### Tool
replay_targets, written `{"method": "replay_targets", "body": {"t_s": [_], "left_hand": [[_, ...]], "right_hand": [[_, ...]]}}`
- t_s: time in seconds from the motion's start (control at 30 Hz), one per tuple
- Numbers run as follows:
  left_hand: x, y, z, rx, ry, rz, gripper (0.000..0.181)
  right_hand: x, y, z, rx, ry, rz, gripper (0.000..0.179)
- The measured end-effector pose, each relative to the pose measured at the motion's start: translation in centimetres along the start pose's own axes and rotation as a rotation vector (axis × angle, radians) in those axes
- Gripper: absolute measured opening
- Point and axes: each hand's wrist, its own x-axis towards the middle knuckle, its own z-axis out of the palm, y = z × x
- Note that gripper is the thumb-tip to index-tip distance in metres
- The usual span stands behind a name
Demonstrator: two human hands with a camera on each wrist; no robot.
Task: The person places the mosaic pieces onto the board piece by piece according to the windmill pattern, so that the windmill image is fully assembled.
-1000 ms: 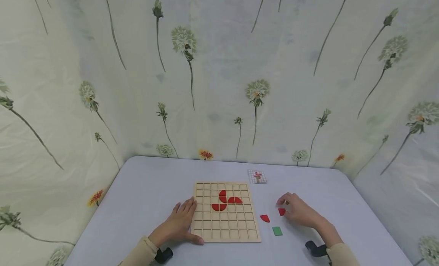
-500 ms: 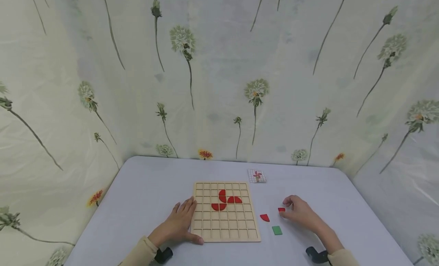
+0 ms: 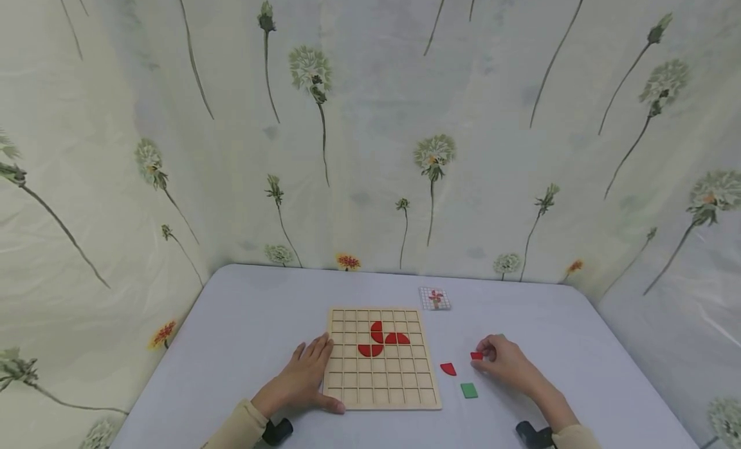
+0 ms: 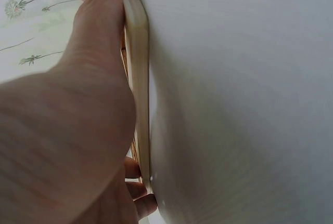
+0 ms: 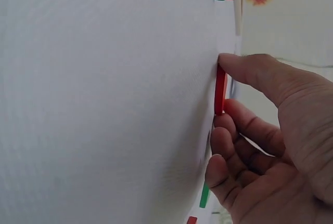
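Note:
My right hand (image 3: 505, 360) pinches a red tile (image 3: 476, 356) at the table surface, right of the board. In the right wrist view the thumb presses one end of that red tile (image 5: 220, 91) and fingertips touch the other. My left hand (image 3: 303, 375) rests on the left edge of a wooden grid board (image 3: 382, 378), fingers spread and thumb at the near corner. Red quarter-circle tiles (image 3: 397, 338) form three half-round shapes in the board's cells. The left wrist view has the board's pale side (image 4: 139, 78) lying along the left hand (image 4: 67, 125).
Between board and right hand lie a loose red quarter-circle tile (image 3: 448, 369) and a green square tile (image 3: 469, 390). A card (image 3: 435, 298) with a printed grid picture lies beyond the board. Another green piece (image 5: 204, 195) lies behind the right hand. Floral cloth (image 3: 359, 127) surrounds the white table (image 3: 260, 307).
My right hand's fingers have drawn in around the red tile, with the index finger closing toward the thumb. My left hand and the board have stayed in place.

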Motion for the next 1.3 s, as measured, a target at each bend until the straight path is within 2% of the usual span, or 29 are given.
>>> {"method": "replay_targets", "body": {"t_s": [0.13,0.43,0.7,0.83,1.0,1.13,1.3], "left_hand": [[0.0,0.0,0.0,0.012,-0.003,0.002,0.133],[-0.4,0.7,-1.2,0.026,-0.012,0.011,0.131],[-0.4,0.7,-1.1,0.018,-0.017,0.007,0.13],[-0.2,0.6,-1.0,0.012,-0.019,-0.006,0.131],[-0.3,0.6,-1.0,0.01,-0.022,-0.008,0.131],[-0.4,0.6,-1.1,0.006,-0.019,-0.004,0.13],[-0.5,0.7,-1.2,0.011,-0.021,-0.008,0.13]], "right_hand": [[0.1,0.1,0.1,0.001,0.004,0.016,0.033],[0.3,0.3,0.2,-0.004,0.021,0.008,0.034],[0.5,0.3,0.2,0.003,0.027,0.019,0.033],[0.6,-0.4,-0.1,0.018,0.039,-0.005,0.031],[1.0,-2.6,-0.6,0.036,0.044,-0.079,0.029],[1.6,-5.0,-0.5,0.049,0.031,-0.187,0.027],[2.1,-8.1,0.6,0.039,-0.031,-0.343,0.023]]}}
